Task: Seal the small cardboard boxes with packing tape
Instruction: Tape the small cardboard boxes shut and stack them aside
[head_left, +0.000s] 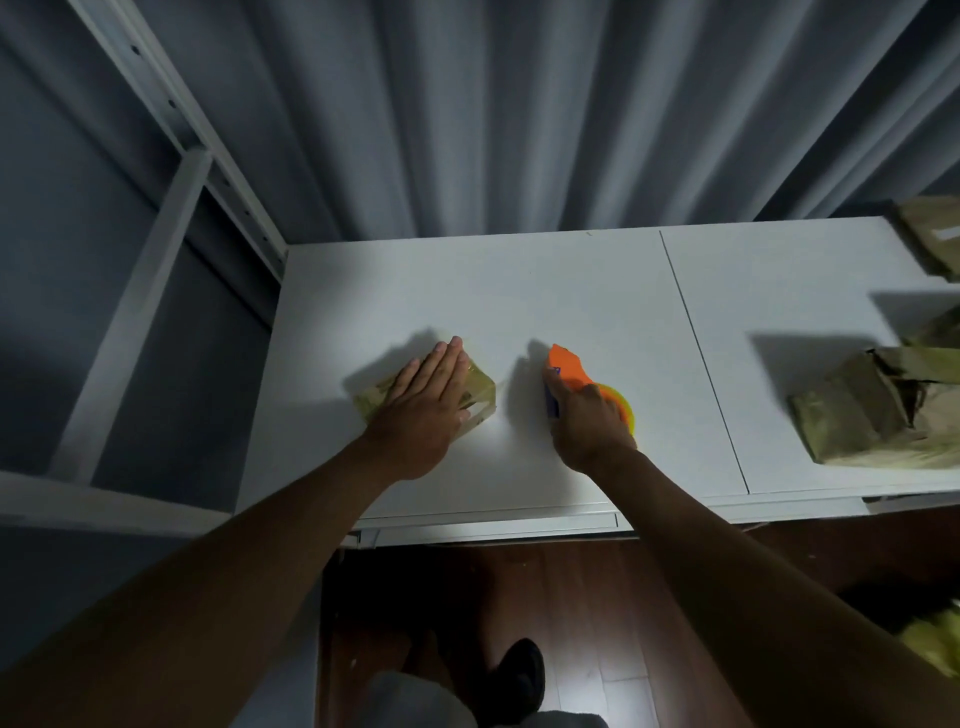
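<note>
One small cardboard box (480, 387) on the white bench (571, 291), left of centre, glossy with tape already wrapped round it. Left hand (428, 397) laid flat on its top, fingers straight and together, pointing far and slightly right, pressing it down rather than gripping. Box's long axis seemingly running near-left to far-right, though largely hidden under the palm, so hard to call for certain.

Just right of it, a bare strip of bench, then the orange tape dispenser (566, 366), nose pointing far, roll at the near end. Right hand (589, 421) curled round its handle from the near side, clamped firmly. Dispenser apart from the box, not touching it; no strand of tape visible between the two, though fine tape could be lost in the glare.

Hence the key relation: box lying directly left of the dispenser, at about the same depth on the bench. Probably a short leftward carry of the right hand for any further strip, with the left hand the nearer one for turning or shifting the box.

Farther right, past the bench seam, a heap of more cardboard boxes (862, 410), well apart from both hands, at least one with flaps still loose, likely awaiting sealing.
</note>
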